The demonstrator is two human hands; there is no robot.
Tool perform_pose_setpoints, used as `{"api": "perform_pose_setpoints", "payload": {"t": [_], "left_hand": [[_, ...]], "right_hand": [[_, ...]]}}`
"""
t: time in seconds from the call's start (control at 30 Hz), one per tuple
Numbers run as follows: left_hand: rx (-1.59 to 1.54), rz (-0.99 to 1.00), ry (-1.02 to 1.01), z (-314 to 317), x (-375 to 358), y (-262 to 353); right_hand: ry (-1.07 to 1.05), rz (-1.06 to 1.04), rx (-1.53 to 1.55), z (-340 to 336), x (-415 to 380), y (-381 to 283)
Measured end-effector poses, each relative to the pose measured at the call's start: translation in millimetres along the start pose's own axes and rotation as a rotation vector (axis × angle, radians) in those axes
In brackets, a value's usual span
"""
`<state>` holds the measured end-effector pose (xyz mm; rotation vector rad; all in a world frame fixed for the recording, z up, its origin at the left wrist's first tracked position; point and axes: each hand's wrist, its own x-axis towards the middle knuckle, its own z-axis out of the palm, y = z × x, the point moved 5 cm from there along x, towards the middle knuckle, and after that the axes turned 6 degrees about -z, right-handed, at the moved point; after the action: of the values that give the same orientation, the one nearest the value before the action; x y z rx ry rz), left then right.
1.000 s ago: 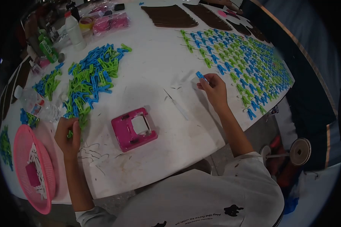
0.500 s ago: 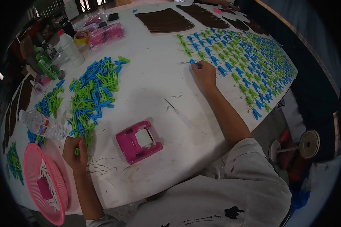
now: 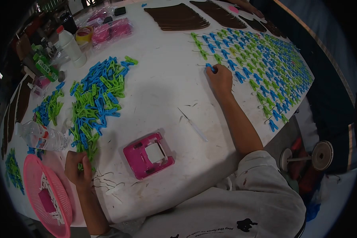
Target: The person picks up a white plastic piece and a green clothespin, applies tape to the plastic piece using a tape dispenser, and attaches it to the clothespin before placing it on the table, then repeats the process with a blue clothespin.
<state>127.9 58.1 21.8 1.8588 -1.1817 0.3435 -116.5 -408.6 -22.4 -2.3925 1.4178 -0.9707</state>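
My right hand (image 3: 220, 79) pinches a blue clothespin (image 3: 211, 68) at the near left end of the laid-out rows. A thin string runs out to the left from that clothespin. Rows of blue and green clothespins (image 3: 261, 67) with short strings spread over the right side of the table. My left hand (image 3: 78, 168) is curled closed at the lower end of a loose heap of blue and green clothespins (image 3: 97, 93). Its fingers hide whatever may be between them. Loose white strings (image 3: 107, 180) lie just right of my left wrist.
A magenta tape-dispenser-like holder (image 3: 137, 166) and a thin pointed tool (image 3: 196, 129) lie mid-table. On the left are a pink basket (image 3: 29, 186), a clear bottle (image 3: 47, 137) and a white bottle (image 3: 73, 49). Brown fringed sheets (image 3: 174, 18) lie at the back, near another person's arm (image 3: 248, 7).
The whole view has shifted slightly. My right hand stays pinched on the blue clothespin at the row's end, and my left hand stays curled beside the heap.
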Motion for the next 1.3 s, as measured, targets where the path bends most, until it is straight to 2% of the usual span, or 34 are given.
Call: {"api": "perform_pose_setpoints", "payload": {"t": [0.47,0.53,1.3], "left_hand": [[-0.026,-0.083,-0.013,3.9,-1.6,-3.1],[0.007,-0.055,-0.013,4.6,-1.0,-2.0],[-0.016,-0.088,-0.019,5.9,-2.5,-10.0]], "right_hand": [[0.014,-0.032,0.018,-16.0,-15.1,1.6],[-0.016,0.032,0.06,-15.7,-16.4,5.5],[-0.037,0.117,0.041,-8.1,-7.5,7.4]]}}
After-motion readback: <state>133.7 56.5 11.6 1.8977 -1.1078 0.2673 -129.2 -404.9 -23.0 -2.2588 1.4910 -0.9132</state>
